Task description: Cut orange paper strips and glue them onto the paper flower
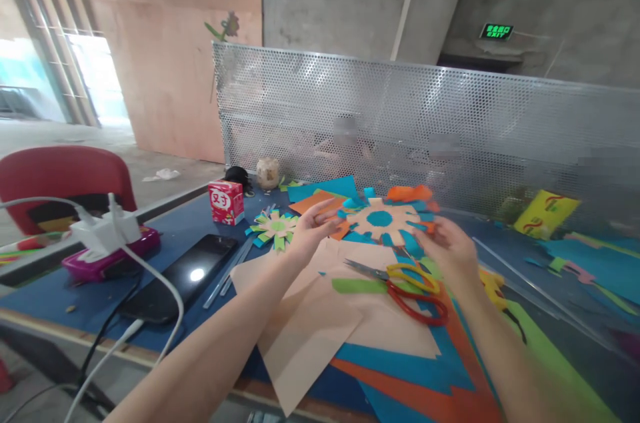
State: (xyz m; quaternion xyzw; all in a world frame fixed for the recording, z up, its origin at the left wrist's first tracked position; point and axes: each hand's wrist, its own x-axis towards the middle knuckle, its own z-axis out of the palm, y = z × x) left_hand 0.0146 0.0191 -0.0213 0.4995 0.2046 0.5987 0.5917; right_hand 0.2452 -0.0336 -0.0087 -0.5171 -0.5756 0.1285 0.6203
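Observation:
Both hands are at a paper flower (380, 218), which has a pale pink layer with a blue round centre and blue and orange petals around it. At its left edge, my left hand (316, 226) pinches the petals. On the opposite side my right hand (447, 244) grips the edge, its fingertips partly hidden. Just below the flower lie scissors (417, 320) with one red and one yellow handle, on pale pink paper sheets (310, 316) beside a green paper strip (357, 286). A smaller green, pink and blue paper flower (276, 226) rests to the left.
A black phone (183, 276), a purple power strip (107, 253) with cables and a red box (226, 203) occupy the left. Blue sheets (600, 270) and a yellow packet (546, 212) lie right. Behind stands a perforated metal screen (300, 90); people show dimly through it.

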